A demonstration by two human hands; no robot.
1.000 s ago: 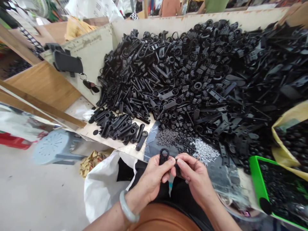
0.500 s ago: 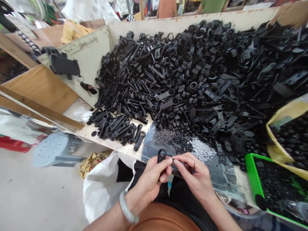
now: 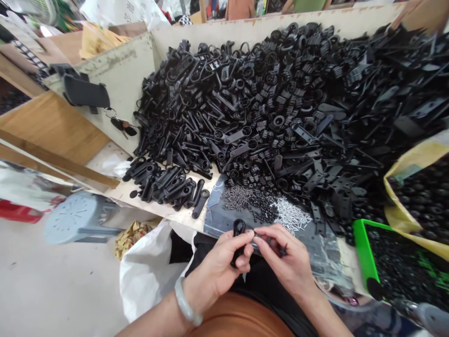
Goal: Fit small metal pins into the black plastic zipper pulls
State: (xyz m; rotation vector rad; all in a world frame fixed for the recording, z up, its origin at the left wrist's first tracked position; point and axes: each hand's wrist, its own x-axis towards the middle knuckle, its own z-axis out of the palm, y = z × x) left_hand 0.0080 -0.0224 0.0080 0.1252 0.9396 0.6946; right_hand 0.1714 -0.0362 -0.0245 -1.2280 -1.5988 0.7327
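My left hand [image 3: 224, 257] is closed around a black plastic handle with a round head [image 3: 239, 226]; its lower end shows beneath the fingers. Thumb and forefinger of my right hand [image 3: 286, 255] pinch together beside the left thumb tip, on something too small to make out. Past the hands, a dark sheet [image 3: 220, 220] carries small brownish pieces [image 3: 233, 197], tiny black pieces [image 3: 261, 213] and shiny silver pins [image 3: 293, 216]. Left of it lie several black handles [image 3: 166, 187] in a loose row.
A big heap of black plastic parts [image 3: 245, 112] fills the bench behind. At right are a green tray [image 3: 365, 255] of small black pieces and a yellow bag [image 3: 403, 201] of round black parts. A white sack [image 3: 140, 281] hangs at the bench edge; a blue stool [image 3: 70, 217] stands left.
The black handle has turned in my left hand, so its lower end now shows below the fingers. My right fingertips stay at the left thumb. The view has shifted slightly.
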